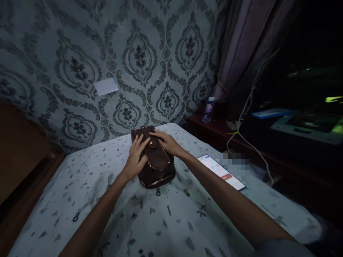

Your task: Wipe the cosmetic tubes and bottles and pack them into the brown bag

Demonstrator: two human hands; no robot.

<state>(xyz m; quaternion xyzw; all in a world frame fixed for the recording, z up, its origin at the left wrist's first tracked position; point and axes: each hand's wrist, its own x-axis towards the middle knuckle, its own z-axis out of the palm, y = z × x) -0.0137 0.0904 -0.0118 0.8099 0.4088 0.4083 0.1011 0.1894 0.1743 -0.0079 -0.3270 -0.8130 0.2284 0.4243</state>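
Observation:
A dark brown bag (160,157) lies on the bed, with gold-coloured zips and a strap with a round metal clasp (151,143) on its top. My left hand (136,159) rests on the bag's left side, its fingers stretched out and apart across the top. From the other side, my right hand (166,142) touches the bag near the clasp, fingers extended toward the strap. Neither hand is wrapped round the bag. Parts of the strap and the left edge are hidden under my fingers.
A lit phone (230,176) lies on the patterned bedsheet (171,221), right of my right forearm. Beyond the bed, a bottle (208,110) stands on a reddish ledge (194,123). A white cable (248,142) hangs at the right. Patterned wallpaper (139,57) rises behind the bed.

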